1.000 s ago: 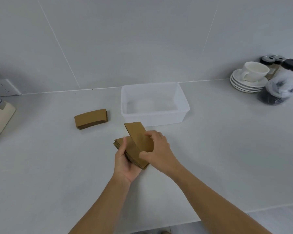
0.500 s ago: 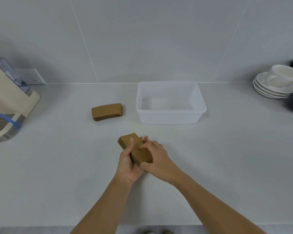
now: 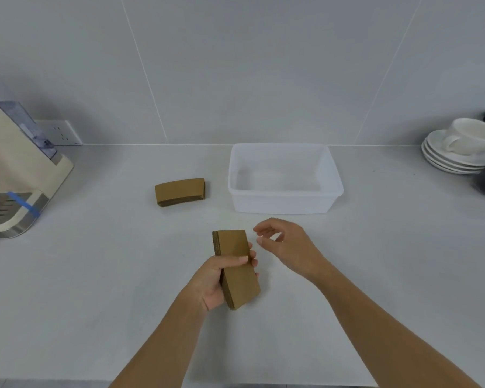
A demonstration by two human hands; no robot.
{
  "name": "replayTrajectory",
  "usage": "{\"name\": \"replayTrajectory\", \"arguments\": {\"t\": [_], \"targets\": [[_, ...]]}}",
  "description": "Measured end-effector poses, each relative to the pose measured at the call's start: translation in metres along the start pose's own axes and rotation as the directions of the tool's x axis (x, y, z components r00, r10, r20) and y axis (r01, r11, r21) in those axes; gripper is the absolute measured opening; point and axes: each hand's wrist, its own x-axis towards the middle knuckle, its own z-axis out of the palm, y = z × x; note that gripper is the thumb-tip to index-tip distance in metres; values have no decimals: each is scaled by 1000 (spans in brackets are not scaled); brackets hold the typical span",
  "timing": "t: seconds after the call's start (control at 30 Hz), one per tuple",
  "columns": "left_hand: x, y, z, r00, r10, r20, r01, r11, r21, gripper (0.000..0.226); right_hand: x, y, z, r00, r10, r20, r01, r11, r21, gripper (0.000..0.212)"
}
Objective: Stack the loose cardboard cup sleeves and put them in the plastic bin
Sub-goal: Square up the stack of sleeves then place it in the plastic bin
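My left hand (image 3: 217, 278) grips a stack of brown cardboard cup sleeves (image 3: 235, 264) just above the white counter, thumb across the top sleeve. My right hand (image 3: 284, 245) hovers just right of the stack, fingers loosely curled and apart, holding nothing. A second small pile of sleeves (image 3: 179, 191) lies flat on the counter to the far left of the stack. The clear plastic bin (image 3: 284, 204) stands behind my right hand, with no sleeves inside.
A beige coffee machine (image 3: 14, 175) with a metal drip tray stands at the left edge, a wall socket (image 3: 60, 133) behind it. Stacked white saucers (image 3: 454, 158) with a cup (image 3: 471, 135) sit at the far right, beside a dark object.
My right hand has let go of the stack and lifted off to the right. The left hand now holds the squared stack alone. The view has shifted left, showing more of the coffee machine.
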Motion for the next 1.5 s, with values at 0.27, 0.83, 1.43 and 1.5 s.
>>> {"name": "replayTrajectory", "arguments": {"t": [0.27, 0.83, 1.43, 1.5], "targets": [[-5, 1, 11, 975, -93, 203, 41, 969, 244, 39, 9, -5, -10, 974, -11, 224, 11, 1000, 4, 23], [0, 23, 26, 981, -89, 173, 6, 902, 432, 44, 8, -7, -33, 986, 23, 162, -41, 993, 110, 14], [33, 16, 28, 834, 481, -272, -403, 866, 296, 23, 10, 25, -38, 852, 371, -369, -78, 788, 611, 6], [33, 14, 26, 810, 498, -310, -412, 859, 304, 24, 8, 28, -33, 857, 365, -364, -88, 799, 595, 5]]}}
